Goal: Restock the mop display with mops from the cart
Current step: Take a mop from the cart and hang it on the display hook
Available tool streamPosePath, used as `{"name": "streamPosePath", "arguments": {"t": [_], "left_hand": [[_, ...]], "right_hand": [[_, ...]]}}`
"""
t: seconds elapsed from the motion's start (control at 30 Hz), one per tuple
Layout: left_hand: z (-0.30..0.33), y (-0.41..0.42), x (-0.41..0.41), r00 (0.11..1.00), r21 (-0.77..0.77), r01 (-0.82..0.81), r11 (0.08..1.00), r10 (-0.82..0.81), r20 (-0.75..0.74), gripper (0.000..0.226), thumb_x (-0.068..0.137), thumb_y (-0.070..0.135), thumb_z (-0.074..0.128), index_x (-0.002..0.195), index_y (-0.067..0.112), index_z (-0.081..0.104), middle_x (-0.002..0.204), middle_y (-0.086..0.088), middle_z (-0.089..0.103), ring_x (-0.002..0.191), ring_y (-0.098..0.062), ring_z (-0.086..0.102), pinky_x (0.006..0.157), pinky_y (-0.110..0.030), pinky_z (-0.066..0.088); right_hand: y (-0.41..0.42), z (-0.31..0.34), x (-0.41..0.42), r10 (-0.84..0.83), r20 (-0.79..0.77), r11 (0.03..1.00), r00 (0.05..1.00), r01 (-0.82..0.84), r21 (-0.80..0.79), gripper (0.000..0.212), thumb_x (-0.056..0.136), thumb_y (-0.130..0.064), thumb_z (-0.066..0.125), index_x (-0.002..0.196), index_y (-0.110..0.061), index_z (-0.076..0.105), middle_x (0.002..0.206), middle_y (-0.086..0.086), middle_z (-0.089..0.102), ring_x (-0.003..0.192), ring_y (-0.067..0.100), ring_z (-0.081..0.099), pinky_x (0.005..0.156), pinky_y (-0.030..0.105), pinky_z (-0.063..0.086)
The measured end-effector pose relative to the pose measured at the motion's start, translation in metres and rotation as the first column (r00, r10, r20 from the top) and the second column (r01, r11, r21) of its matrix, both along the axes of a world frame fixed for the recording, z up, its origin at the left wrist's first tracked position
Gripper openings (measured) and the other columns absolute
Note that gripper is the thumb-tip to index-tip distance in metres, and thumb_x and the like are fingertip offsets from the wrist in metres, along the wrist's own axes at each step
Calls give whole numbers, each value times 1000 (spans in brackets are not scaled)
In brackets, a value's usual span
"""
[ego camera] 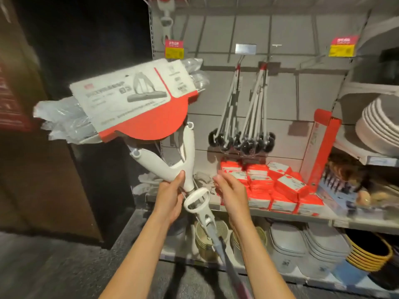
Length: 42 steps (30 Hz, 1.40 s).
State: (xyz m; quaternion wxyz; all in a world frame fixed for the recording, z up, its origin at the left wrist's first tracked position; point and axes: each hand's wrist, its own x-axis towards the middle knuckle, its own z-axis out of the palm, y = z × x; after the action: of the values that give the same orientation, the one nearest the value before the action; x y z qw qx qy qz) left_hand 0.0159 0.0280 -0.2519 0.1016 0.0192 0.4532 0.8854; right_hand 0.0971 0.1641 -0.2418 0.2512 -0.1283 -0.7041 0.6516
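The left hand grips the mop at the base of its white forked neck, holding it up in front of the display shelf, head uppermost and tilted left. The mop's head, wrapped in clear plastic under a red-and-grey card sleeve, sits above and left of the shelf, before the display's back panel. The right hand hovers just right of the mop's white loop handle with fingers loosely spread, holding nothing. On the shelf lie stacked red boxes; above them a bundle of black-wheeled white-handled tools hangs from hooks.
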Motion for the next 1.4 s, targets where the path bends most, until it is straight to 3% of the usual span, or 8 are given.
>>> {"name": "streamPosePath", "arguments": {"t": [0.1,0.2,0.27,0.4,0.7,0.9,1.07,1.4], "left_hand": [[7,2,2,999,-8,40,999,-41,-36,34,99,6,56,129,-9,56,115,-26,67,101,-32,66,94,-45,56],[11,5,4,995,-13,68,998,-68,-73,33,98,5,56,128,-7,57,119,-25,68,103,-32,68,89,-40,60],[15,8,5,992,-21,88,996,-89,-86,34,96,5,57,129,-5,57,121,-26,68,109,-35,67,95,-45,57],[19,13,4,991,-61,78,995,-84,-108,44,88,10,63,129,-4,57,122,-28,68,112,-38,65,105,-53,48],[39,20,-9,986,-180,45,983,-72,-147,37,105,23,50,134,0,55,120,-23,70,117,-38,65,95,-47,56],[82,15,-35,930,-92,-221,971,182,-319,42,105,42,42,145,30,47,132,-2,65,120,-21,63,100,-45,51],[131,-2,-75,893,-69,-297,952,251,-373,70,90,59,60,145,17,50,140,-6,61,131,-24,57,112,-47,43],[166,-24,-164,863,-96,-339,936,269,-428,38,93,54,65,110,20,64,100,0,76,90,-15,74,78,-34,55]], "right_hand": [[2,18,-22,130,-79,992,988,-129,12,47,100,-26,60,145,-16,49,135,-8,59,112,-11,58,97,13,47],[4,39,-44,194,-128,981,973,-192,33,49,102,-17,57,148,-10,44,134,-14,56,110,-15,55,83,1,44],[5,51,-53,250,-174,968,953,-250,23,31,100,-8,55,130,-17,56,115,-24,67,102,-9,62,81,8,50],[13,60,-65,246,-187,969,951,-235,77,17,96,-5,56,104,-14,69,91,-1,72,83,11,66,78,33,54],[33,65,-87,198,-229,979,953,-202,5,11,91,-7,68,90,-17,69,80,-4,70,67,-2,64,57,18,51],[34,77,-104,188,-301,969,935,-227,-98,6,92,-3,66,94,-7,69,76,-1,70,67,7,63,57,23,52],[30,92,-125,220,-303,961,927,-259,-95,9,94,-3,62,93,-8,69,77,0,69,70,12,60,65,35,50],[9,118,-194,236,-227,970,945,-214,117,12,100,-9,57,99,-16,68,84,0,71,80,16,66,77,38,57]]}}
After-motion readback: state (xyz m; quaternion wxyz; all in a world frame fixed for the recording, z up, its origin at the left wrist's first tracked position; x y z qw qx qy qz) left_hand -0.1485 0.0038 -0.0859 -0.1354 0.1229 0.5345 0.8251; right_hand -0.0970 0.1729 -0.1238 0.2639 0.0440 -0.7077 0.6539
